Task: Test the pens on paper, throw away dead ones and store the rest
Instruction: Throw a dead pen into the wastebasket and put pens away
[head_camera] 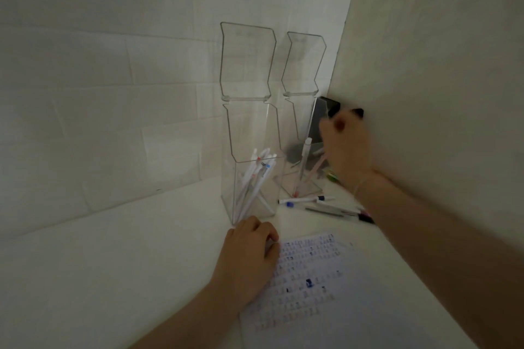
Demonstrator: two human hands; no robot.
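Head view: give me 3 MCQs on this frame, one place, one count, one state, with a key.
1. Where does the left hand rest?
A. on the printed paper sheet's left edge
B. inside a box
C. on the wall

2. How many clear plastic boxes with hinged lids stand on the white table?
A. one
B. two
C. four

3. The lid of the nearer clear box is:
A. shut
B. missing
C. flipped up open

Key: A, fingers lie on the sheet's edge; B, nearer box plus farther box; C, lid stands upright.
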